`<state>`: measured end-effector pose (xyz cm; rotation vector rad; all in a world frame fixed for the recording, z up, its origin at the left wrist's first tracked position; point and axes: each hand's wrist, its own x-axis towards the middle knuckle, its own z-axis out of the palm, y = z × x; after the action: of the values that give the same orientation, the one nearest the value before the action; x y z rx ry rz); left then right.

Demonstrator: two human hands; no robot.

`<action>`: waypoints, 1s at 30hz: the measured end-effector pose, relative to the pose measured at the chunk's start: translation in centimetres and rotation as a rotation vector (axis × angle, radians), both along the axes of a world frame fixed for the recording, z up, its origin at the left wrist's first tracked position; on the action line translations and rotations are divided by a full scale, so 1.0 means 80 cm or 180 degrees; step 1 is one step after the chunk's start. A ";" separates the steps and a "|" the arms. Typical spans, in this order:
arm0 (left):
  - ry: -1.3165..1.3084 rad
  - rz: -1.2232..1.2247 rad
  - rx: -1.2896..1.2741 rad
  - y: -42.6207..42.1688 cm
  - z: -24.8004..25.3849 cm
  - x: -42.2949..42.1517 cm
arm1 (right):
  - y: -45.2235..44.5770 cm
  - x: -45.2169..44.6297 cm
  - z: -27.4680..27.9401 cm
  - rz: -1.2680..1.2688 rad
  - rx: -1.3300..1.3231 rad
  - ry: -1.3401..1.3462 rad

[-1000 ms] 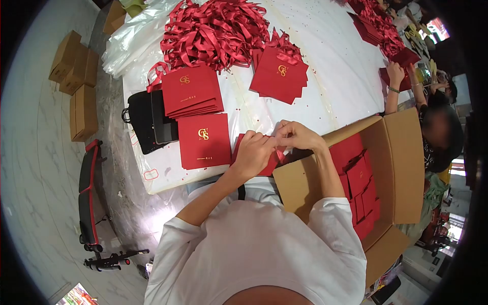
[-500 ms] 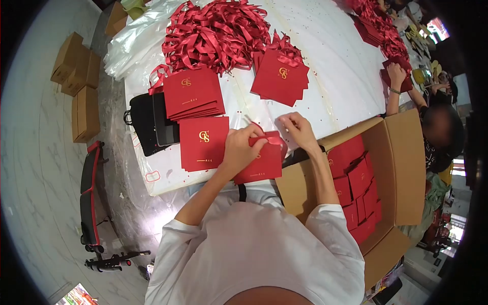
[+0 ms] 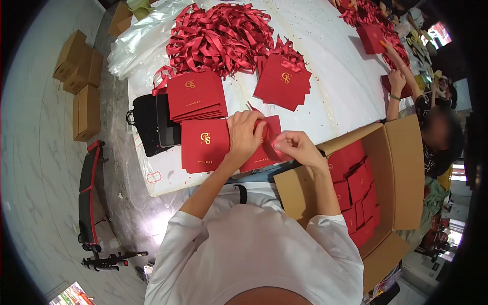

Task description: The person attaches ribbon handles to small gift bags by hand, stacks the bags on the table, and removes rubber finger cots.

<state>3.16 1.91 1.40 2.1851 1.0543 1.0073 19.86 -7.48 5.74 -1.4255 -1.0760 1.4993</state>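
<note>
The right hand (image 3: 300,148) grasps one red satin ribbon (image 3: 276,143) between thumb and fingertips. The left hand (image 3: 246,134) lies palm down across the left part of one flat red envelope (image 3: 264,150), touching it; whether its fingers close on ribbon, envelope or both cannot be told. This envelope, printed in gold, is at the near edge of the white table (image 3: 335,89), directly before the person.

Left of it, and beneath the left wrist, lies one near stack of envelopes (image 3: 203,145); beyond that, one fanned stack (image 3: 195,94) showing at least four edges. A third, splayed stack (image 3: 283,84) lies farther right, with one small bunch of ribbons (image 3: 288,55) at its top. Behind the stacks rises one large ribbon heap (image 3: 218,40), its strands too tangled to count.

At left, one black slab-like device (image 3: 169,124) overlaps one black pouch (image 3: 144,119). At right stands one open cardboard box (image 3: 406,173), holding at least six packed envelopes (image 3: 361,178). At far right, two co-workers' forearms (image 3: 394,104) reach toward red envelopes.
</note>
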 end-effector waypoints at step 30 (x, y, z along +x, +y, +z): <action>-0.1129 -0.0688 -0.2751 -0.028 0.003 -0.080 | 0.015 -0.066 -0.012 0.0239 0.1378 -0.1533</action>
<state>-3.20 -0.30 1.66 1.3213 0.8388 0.6288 14.55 -6.30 4.76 -1.4690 -1.6449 0.9011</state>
